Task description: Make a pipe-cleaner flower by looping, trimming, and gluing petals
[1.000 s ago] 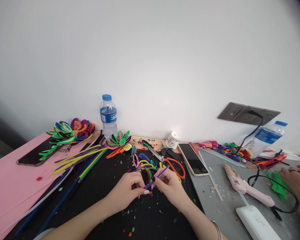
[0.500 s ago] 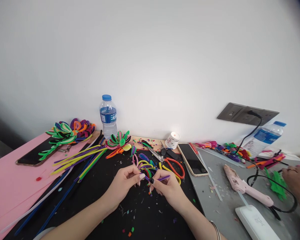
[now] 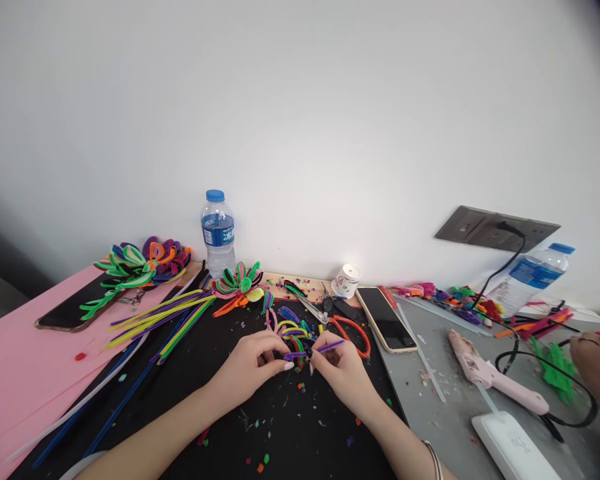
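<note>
From the head view, the left hand (image 3: pixel 253 367) and right hand (image 3: pixel 341 370) both pinched a thin purple fuzzy pipe cleaner (image 3: pixel 314 351) between their fingertips, just above the black felt mat (image 3: pixel 220 413), near orange-handled scissors (image 3: pixel 347 330).

Two water bottles, one (image 3: pixel 218 231) far beyond the fingers and one (image 3: pixel 533 275) off to their right, two phones (image 3: pixel 386 317) (image 3: pixel 70 308), one pair of scissors (image 3: pixel 330 319), one pink glue gun (image 3: pixel 495 377), and perhaps three finished pipe-cleaner flowers (image 3: pixel 237 283).
</note>
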Tool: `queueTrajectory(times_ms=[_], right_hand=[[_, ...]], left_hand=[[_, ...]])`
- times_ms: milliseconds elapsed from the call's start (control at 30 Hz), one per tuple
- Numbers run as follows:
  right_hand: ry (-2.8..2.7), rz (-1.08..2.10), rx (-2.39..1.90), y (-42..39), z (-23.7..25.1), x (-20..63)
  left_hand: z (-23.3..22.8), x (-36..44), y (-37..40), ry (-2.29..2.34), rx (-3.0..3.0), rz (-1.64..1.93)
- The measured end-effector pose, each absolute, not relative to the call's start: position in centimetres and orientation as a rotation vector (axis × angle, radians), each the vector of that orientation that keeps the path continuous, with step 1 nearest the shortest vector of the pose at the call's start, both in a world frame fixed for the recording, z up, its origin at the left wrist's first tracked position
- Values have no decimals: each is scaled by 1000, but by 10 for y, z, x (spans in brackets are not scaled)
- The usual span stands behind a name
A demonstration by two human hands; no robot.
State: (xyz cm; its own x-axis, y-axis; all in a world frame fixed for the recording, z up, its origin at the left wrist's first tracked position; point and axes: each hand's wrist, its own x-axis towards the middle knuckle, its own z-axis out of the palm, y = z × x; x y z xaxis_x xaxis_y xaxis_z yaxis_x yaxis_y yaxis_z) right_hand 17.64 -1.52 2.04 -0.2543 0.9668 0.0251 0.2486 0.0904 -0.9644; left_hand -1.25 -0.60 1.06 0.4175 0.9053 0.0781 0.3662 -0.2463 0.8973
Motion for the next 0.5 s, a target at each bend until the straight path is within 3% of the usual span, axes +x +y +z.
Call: queueTrajectory(times_ms=[500], right_hand=[[-1778, 1146, -1228, -16, 17, 177]], left_hand=[[9, -13, -6, 1135, 1760, 795]])
